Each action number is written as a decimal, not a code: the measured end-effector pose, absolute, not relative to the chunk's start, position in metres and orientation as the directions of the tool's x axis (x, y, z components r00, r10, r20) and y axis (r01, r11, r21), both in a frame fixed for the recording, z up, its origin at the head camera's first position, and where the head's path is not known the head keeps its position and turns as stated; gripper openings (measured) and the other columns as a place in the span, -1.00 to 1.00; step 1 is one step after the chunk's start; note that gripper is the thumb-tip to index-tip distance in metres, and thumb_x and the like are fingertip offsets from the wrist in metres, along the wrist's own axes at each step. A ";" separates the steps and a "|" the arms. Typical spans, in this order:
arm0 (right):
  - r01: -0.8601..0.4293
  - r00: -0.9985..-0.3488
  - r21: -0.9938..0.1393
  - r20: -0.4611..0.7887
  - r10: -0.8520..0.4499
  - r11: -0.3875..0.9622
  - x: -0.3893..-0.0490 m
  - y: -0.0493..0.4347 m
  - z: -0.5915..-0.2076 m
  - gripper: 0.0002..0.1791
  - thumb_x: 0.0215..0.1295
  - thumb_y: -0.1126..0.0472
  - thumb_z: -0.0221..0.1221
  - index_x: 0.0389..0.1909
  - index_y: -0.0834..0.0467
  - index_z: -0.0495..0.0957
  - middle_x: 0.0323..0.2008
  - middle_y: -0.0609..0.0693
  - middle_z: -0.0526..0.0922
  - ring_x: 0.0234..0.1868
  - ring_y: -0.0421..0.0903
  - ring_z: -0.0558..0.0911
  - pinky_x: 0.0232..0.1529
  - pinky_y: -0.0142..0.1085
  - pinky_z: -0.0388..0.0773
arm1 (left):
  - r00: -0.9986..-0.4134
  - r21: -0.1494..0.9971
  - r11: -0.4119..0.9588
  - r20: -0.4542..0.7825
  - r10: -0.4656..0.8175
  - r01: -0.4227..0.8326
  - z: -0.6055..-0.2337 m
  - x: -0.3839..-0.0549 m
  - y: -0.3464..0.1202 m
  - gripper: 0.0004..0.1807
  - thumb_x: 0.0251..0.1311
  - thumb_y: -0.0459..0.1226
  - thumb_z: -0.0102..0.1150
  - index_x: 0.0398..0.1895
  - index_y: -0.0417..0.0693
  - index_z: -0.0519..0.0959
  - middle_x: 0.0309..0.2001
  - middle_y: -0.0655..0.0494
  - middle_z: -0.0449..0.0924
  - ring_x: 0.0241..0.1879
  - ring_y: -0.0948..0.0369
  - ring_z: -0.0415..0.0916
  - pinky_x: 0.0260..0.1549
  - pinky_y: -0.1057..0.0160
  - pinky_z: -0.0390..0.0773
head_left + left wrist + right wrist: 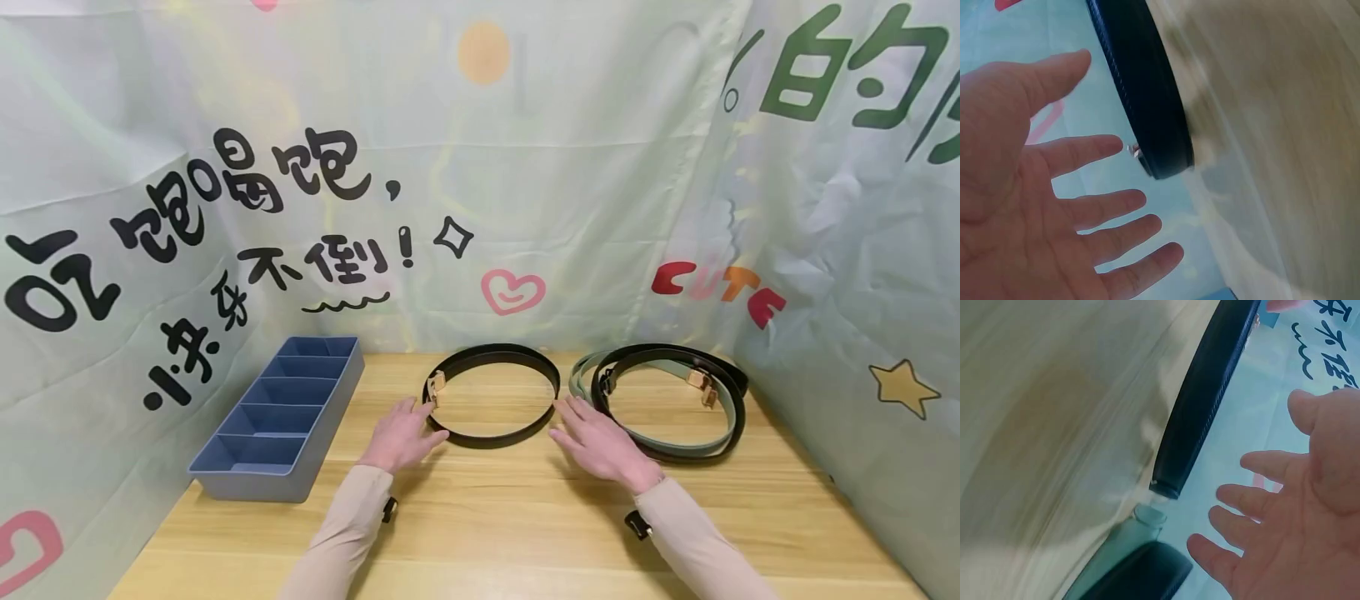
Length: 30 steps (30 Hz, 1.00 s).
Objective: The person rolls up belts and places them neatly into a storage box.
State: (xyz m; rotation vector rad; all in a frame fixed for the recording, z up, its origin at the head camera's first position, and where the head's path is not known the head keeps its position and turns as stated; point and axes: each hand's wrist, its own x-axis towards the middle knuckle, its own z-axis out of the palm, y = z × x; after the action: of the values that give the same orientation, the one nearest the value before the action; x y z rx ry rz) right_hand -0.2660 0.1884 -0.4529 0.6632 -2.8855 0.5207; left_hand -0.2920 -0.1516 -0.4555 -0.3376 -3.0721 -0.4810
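A black belt (491, 351) with a gold-coloured buckle (434, 386) stands on its edge in a round loop at the middle of the wooden table. My left hand (401, 437) is by the loop's left side, its fingers straight and spread beside the band (1147, 94) in the left wrist view. Opposite it, my right hand (600, 442) reaches toward the loop's right side with straight fingers, between this loop and a second group of belts. Neither hand holds anything. That group shows a black belt (738, 421) coiled with a pale green belt (580, 372).
A blue-grey organizer box (315, 442) with several compartments stands at the left of the table (480, 525). Printed cloth (585, 192) walls in the back and both sides. Gold-coloured buckles (702, 383) show inside the right-hand coils.
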 end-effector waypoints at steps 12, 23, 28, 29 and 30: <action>-0.401 -0.912 -0.412 0.099 -0.398 0.818 -0.290 0.166 -0.458 -0.32 0.47 -0.02 0.05 0.46 0.25 0.17 0.49 0.33 0.06 0.43 0.32 0.21 0.34 0.20 0.20 | -0.962 0.264 0.926 0.123 0.245 0.270 -0.464 -0.300 -0.129 -0.32 0.22 0.15 0.19 0.32 0.01 0.44 0.44 -0.32 0.14 0.45 -0.23 0.06 0.22 -0.31 0.29; -0.339 -0.934 -0.453 0.060 -0.352 0.824 -0.328 0.157 -0.456 -0.28 0.52 0.01 -0.05 0.49 0.35 0.01 0.48 0.44 -0.03 0.49 0.34 0.04 0.40 0.19 0.09 | -0.960 0.247 0.928 0.039 0.277 0.278 -0.464 -0.306 -0.111 -0.05 -0.01 0.36 0.23 0.39 0.05 0.36 0.52 -0.31 -0.07 0.52 -0.22 -0.19 0.33 -0.29 0.12; -0.314 -0.941 -0.430 0.018 -0.339 0.847 -0.341 0.155 -0.456 -0.26 0.51 0.02 -0.05 0.47 0.41 0.00 0.47 0.45 -0.02 0.49 0.35 0.02 0.43 0.17 0.03 | -0.959 0.214 0.935 0.029 0.282 0.281 -0.465 -0.313 -0.109 0.02 -0.09 0.40 0.26 0.38 0.02 0.37 0.49 -0.32 0.00 0.51 -0.23 -0.13 0.32 -0.27 0.15; -0.311 -0.941 -0.426 0.011 -0.338 0.850 -0.343 0.155 -0.455 -0.27 0.51 0.02 -0.05 0.46 0.42 0.01 0.46 0.46 -0.01 0.48 0.35 0.03 0.43 0.17 0.03 | -0.959 0.205 0.937 0.025 0.284 0.283 -0.465 -0.314 -0.109 0.04 -0.09 0.41 0.25 0.39 0.01 0.36 0.49 -0.32 0.01 0.51 -0.23 -0.13 0.32 -0.25 0.16; -0.307 -0.942 -0.419 0.005 -0.336 0.854 -0.345 0.154 -0.454 -0.27 0.51 0.02 -0.05 0.46 0.42 0.02 0.46 0.45 0.01 0.48 0.35 0.04 0.43 0.17 0.04 | -0.957 0.201 0.937 0.024 0.288 0.287 -0.465 -0.315 -0.109 0.05 -0.10 0.41 0.25 0.39 -0.01 0.35 0.49 -0.33 0.02 0.51 -0.22 -0.12 0.33 -0.24 0.17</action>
State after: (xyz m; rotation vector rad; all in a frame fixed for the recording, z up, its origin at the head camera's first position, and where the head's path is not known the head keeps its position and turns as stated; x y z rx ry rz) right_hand -0.3450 0.1544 -0.4544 0.5373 -3.0907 0.6803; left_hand -0.3145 -0.1092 -0.4653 -0.4600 -3.0970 -0.3195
